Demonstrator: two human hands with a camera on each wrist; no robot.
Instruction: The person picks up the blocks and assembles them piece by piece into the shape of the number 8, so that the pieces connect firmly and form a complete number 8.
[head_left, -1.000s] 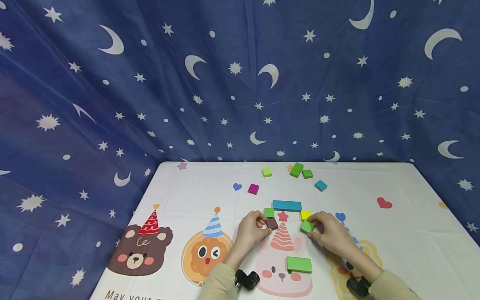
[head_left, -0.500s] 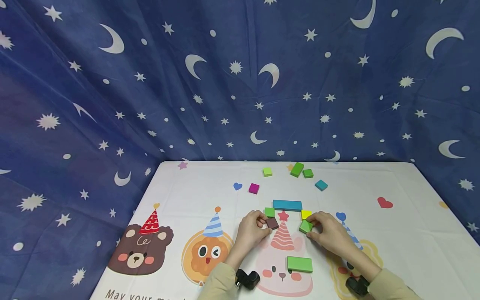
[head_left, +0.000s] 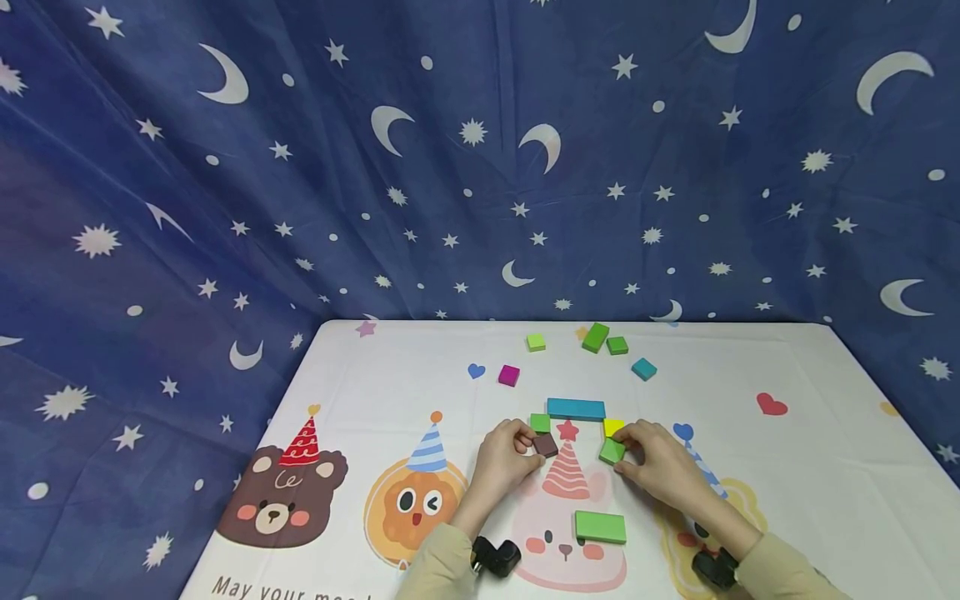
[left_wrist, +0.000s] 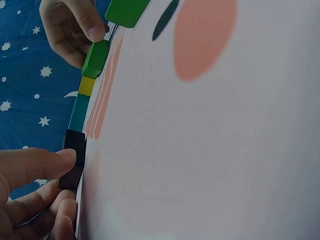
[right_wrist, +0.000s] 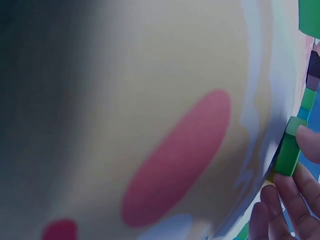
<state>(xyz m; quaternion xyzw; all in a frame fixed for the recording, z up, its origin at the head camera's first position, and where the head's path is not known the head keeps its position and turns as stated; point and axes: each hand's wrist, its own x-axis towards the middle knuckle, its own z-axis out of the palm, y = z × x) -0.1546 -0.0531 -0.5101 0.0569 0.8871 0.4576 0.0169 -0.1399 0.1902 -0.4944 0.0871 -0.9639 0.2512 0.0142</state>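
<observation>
My left hand [head_left: 504,460] pinches a dark brown block [head_left: 545,445] between thumb and fingers, just in front of a small green block [head_left: 540,422]. On the other side, my right hand [head_left: 663,468] pinches a bright green block [head_left: 612,451] in front of a yellow block [head_left: 612,427], partly covered by the fingertips. A long blue block [head_left: 576,409] lies behind, between the green and yellow ones. The left wrist view shows thumb and fingers on the brown block [left_wrist: 74,145]. In the right wrist view, the thumb presses the green block [right_wrist: 288,152] from one side, fingers from the other.
A long light green block [head_left: 600,527] lies between the forearms. Farther back are a magenta block [head_left: 509,376], a lime block [head_left: 536,342], two green blocks [head_left: 596,337] and a teal block [head_left: 644,369]. A blue starry curtain [head_left: 480,167] hangs behind the table.
The green block in my right hand has turned slightly and shifted a little to the left. My left hand stays in place with the brown block.
</observation>
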